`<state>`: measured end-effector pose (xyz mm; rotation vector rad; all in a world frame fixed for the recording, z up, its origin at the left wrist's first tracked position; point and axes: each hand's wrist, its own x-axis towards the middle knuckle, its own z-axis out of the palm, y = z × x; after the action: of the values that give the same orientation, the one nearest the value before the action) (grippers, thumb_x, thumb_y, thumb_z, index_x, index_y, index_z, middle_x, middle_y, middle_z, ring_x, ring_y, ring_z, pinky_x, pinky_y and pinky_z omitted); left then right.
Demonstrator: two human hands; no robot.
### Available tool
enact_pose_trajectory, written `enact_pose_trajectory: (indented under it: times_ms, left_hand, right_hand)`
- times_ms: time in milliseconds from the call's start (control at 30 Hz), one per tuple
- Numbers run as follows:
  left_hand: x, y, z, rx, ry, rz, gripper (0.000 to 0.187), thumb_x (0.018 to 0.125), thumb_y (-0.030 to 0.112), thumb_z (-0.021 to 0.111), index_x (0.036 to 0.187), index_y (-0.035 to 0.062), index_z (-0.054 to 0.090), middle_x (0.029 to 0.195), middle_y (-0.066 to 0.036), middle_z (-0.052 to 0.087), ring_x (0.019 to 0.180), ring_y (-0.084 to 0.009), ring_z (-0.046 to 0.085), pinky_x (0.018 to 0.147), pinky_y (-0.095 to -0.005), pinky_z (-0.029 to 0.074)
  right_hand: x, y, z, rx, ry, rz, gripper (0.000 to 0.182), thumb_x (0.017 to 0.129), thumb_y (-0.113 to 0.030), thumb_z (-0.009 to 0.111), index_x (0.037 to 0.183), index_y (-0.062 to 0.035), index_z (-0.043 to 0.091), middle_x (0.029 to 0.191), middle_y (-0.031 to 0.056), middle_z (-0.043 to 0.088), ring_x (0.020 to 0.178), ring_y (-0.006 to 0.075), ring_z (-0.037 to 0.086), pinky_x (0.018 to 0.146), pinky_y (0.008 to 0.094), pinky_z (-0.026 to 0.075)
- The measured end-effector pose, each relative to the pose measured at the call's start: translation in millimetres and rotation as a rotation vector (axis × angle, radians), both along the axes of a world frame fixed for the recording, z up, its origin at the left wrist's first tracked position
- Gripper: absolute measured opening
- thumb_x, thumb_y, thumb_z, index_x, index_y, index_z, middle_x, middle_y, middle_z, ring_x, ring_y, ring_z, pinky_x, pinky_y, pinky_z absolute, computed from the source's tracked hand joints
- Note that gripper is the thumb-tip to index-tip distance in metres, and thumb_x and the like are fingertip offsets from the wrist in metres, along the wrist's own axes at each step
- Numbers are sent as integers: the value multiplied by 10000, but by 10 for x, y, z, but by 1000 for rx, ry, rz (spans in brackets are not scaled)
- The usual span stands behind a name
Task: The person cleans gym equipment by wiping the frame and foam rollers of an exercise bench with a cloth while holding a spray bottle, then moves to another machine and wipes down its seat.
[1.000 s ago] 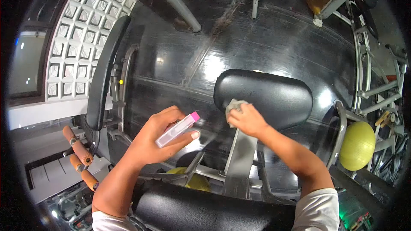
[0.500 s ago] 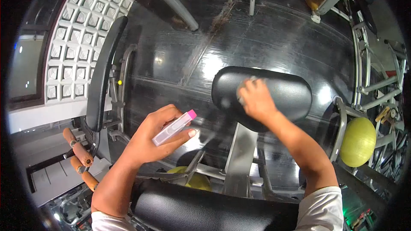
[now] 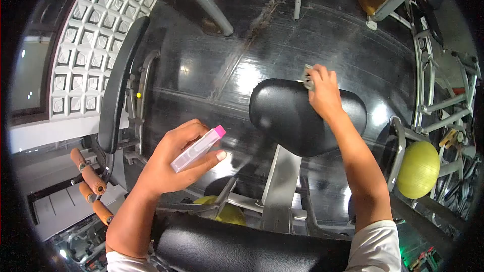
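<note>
A small flat translucent bottle with a pink cap (image 3: 195, 150) rests in my left hand (image 3: 166, 156), its cap pointing up and to the right. The fingers curl behind it and the thumb lies along its lower side. My right hand (image 3: 325, 93) grips a crumpled grey-green cloth (image 3: 308, 78) at the far edge of the black padded seat (image 3: 282, 113). Part of the cloth is hidden by the fingers. The forearm passes over the right half of the seat, which sits on a grey metal beam (image 3: 281, 181).
Nearest me is another black pad (image 3: 242, 247). An upright black pad (image 3: 121, 90) stands at left, beside orange-brown rollers (image 3: 93, 179). Yellow-green balls lie at right (image 3: 418, 170) and under the metal frame (image 3: 231, 215). A grey post (image 3: 201, 0) slants down to the dark floor.
My right hand has moved the cloth away from me and slightly right, from the middle of the seat to its far edge. My left hand, with the bottle, has shifted slightly left.
</note>
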<state>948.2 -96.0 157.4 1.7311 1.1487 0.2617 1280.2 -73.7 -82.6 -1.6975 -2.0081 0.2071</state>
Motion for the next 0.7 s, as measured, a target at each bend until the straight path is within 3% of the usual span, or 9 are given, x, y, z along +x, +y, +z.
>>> enact_pose_trajectory:
  times_ms: [67, 100, 233, 300, 367, 400, 500, 633, 700]
  left_hand:
    - [-1, 11, 15, -3, 34, 0, 194, 867, 72, 802, 966, -7, 656, 911, -65, 579, 826, -140, 592, 721, -285, 462]
    - [8, 10, 8, -7, 49, -2, 195, 865, 72, 803, 966, -8, 656, 911, -66, 579, 824, -142, 590, 716, -286, 459]
    - [83, -21, -35, -10, 4, 28, 171, 825, 5, 781, 917, -14, 638, 824, -80, 570, 748, -166, 529, 680, -306, 420]
    - [65, -23, -53, -4, 14, 13, 174, 823, 5, 785, 914, -12, 637, 823, -82, 571, 748, -170, 531, 679, -304, 420]
    - [79, -26, -29, -11, 1, 41, 177, 819, 4, 787, 912, -9, 637, 825, -81, 574, 749, -173, 536, 678, -304, 422]
    - [77, -25, -17, -19, -5, 55, 178, 818, 4, 789, 911, -8, 637, 825, -81, 576, 749, -174, 539, 677, -304, 423]
    - [43, -16, 18, 2, -3, 58, 187, 812, 7, 798, 912, -5, 640, 830, -79, 582, 755, -171, 548, 678, -305, 427]
    - [45, -26, 47, 36, -12, 70, 194, 809, 19, 808, 904, 1, 641, 837, -72, 592, 755, -161, 552, 675, -304, 429]
    - [65, -18, 80, -1, 1, 86, 191, 811, 23, 808, 903, 1, 642, 838, -71, 593, 755, -161, 553, 675, -303, 428]
  right_hand:
    - [76, -114, -135, -101, -66, -20, 418, 794, 9, 637, 1199, -94, 651, 1259, 133, 619, 1106, 391, 553, 954, 486, 495]
    - [-33, -249, -121, 3, -216, 42, 353, 781, -29, 660, 1127, -101, 663, 1252, 117, 610, 1090, 389, 556, 925, 500, 496]
    - [-538, -724, -194, -44, -102, 437, 204, 824, -129, 636, 1023, -108, 675, 1218, 93, 588, 1051, 349, 567, 925, 484, 491]
    - [-828, -941, -279, -159, 2, 627, 214, 850, -187, 634, 1043, -116, 695, 1204, 92, 575, 1078, 331, 555, 948, 482, 482]
    - [-986, -1065, -299, -117, 29, 733, 289, 858, -232, 644, 1126, -136, 696, 1219, 94, 561, 1112, 315, 536, 956, 475, 479]
    - [-1025, -1107, -353, -170, 24, 726, 361, 844, -229, 676, 1199, -161, 685, 1264, 95, 552, 1142, 324, 518, 969, 485, 470]
    - [-873, -735, 56, -212, 20, 517, 383, 827, -153, 683, 1210, -157, 673, 1304, 109, 551, 1141, 350, 519, 954, 513, 466]
    - [-385, -129, 182, -94, -98, -1, 523, 784, -2, 632, 1286, -149, 621, 1317, 132, 558, 1129, 384, 522, 921, 509, 468]
    - [-227, -125, 43, -33, -81, -123, 555, 784, 2, 628, 1327, -105, 591, 1293, 135, 569, 1117, 378, 528, 915, 504, 469]
